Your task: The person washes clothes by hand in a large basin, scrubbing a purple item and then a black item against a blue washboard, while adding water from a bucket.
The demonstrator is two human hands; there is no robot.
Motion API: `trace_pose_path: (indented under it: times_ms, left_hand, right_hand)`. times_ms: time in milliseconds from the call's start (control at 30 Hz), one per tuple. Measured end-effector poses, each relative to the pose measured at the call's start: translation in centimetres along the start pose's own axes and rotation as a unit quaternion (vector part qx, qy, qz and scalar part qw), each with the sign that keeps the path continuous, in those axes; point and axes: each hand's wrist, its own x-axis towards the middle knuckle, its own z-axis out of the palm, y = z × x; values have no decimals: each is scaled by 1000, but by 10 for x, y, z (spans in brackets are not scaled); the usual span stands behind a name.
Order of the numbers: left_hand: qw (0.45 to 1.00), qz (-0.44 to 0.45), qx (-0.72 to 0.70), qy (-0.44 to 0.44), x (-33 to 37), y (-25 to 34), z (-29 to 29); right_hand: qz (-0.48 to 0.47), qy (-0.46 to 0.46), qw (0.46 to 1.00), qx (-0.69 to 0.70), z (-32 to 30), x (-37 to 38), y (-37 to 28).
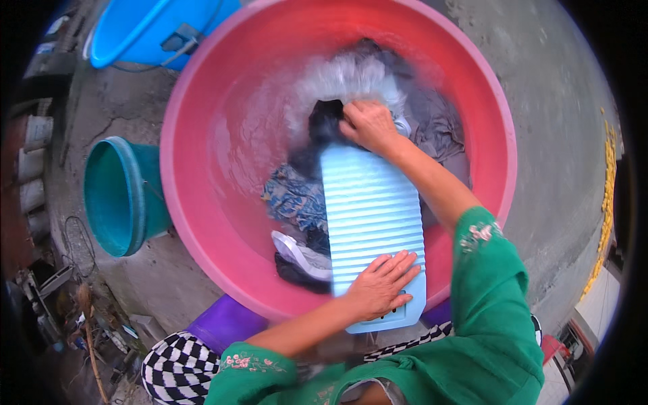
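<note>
- Black wet cloth (325, 121), a dark bunched piece of fabric, is at the upper end of the pale blue ridged washboard (374, 216), inside the large round pink tub (177, 192).
- Right hand (372, 127): fingers bent and closed on the edge of the black cloth; the thumb is hard to make out.
- Left hand (383, 287): laid flat on the washboard's lower part, fingers extended and slightly spread.
- Washboard: slopes across the tub, its lower end reaching over the near rim.
- Left of the board, a blue-and-white patterned cloth (295, 197) lies above a white-and-black fabric piece (300, 256).
- Beyond the board and to its right, crumpled grey cloth (439, 128) lies in the tub, near churned, blurred water (341, 75).
- Outside the tub, a round teal bucket (150, 196) stands just beside its left side; a bright blue basin (135, 34) is farther back.
</note>
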Motion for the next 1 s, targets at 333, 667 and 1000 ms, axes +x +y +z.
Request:
trace_pose_path:
  times_ms: [333,667,1000]
  left_hand:
    - [990,-24,130,55,28,-75,-35]
    - [995,21,75,67,25,-69,-38]
    - [990,107,55,-68,32,-63,-31]
  right_hand:
    - [151,-243,957,54,-77,-29,-14]
    - [-2,-97,995,24,-35,-49,-4]
    - [-1,-28,999,-40,-7,4,9]
